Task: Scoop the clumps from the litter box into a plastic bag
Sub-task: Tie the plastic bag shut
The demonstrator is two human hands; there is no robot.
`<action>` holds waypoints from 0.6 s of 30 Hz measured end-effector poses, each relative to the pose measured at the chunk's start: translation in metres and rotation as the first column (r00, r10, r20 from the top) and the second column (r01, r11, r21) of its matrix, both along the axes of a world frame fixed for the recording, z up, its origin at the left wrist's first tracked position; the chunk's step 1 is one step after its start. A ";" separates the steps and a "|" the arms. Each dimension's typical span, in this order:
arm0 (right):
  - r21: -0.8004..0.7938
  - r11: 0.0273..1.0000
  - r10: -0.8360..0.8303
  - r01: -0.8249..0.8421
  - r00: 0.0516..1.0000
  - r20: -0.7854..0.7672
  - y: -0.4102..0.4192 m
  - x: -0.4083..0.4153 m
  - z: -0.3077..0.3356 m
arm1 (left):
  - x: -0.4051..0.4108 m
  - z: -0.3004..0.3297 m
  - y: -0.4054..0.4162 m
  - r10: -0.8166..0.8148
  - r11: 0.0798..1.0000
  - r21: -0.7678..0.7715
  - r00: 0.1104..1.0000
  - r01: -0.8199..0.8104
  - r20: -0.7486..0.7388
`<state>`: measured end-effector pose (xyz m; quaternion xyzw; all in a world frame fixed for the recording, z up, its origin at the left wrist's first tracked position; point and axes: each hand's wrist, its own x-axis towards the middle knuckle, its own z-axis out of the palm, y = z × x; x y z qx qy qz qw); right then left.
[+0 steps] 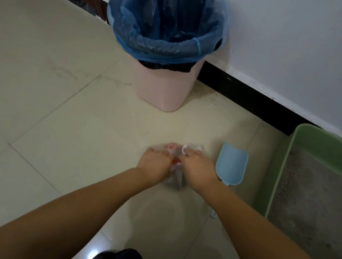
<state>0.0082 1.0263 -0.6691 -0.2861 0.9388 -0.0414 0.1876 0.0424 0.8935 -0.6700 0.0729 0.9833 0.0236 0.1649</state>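
On the floor [61, 117], both hands, left [154, 162] and right [197, 168], pinch the bag [175, 174] between them, with the scoop [231, 164] just right of the right hand, pointing away, and the litter box [315, 195] farther right.

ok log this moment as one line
both hands, left and right, gripping plastic bag on floor | blue scoop lying free beside bag | litter box at right | lined bin behind
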 end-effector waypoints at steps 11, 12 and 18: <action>-0.382 0.922 0.058 -0.061 0.998 -0.020 0.017 -0.076 0.171 | -0.035 0.171 0.000 0.121 0.978 0.202 0.938 -0.056 -0.325; -0.432 0.899 0.051 -0.070 0.997 -0.055 0.017 -0.082 0.196 | -0.041 0.198 -0.001 0.140 0.973 0.225 0.920 -0.059 -0.365; -0.650 0.759 -0.138 -0.039 0.966 -0.218 -0.009 -0.128 0.307 | -0.106 0.315 -0.026 0.209 0.969 0.229 0.795 -0.091 -0.570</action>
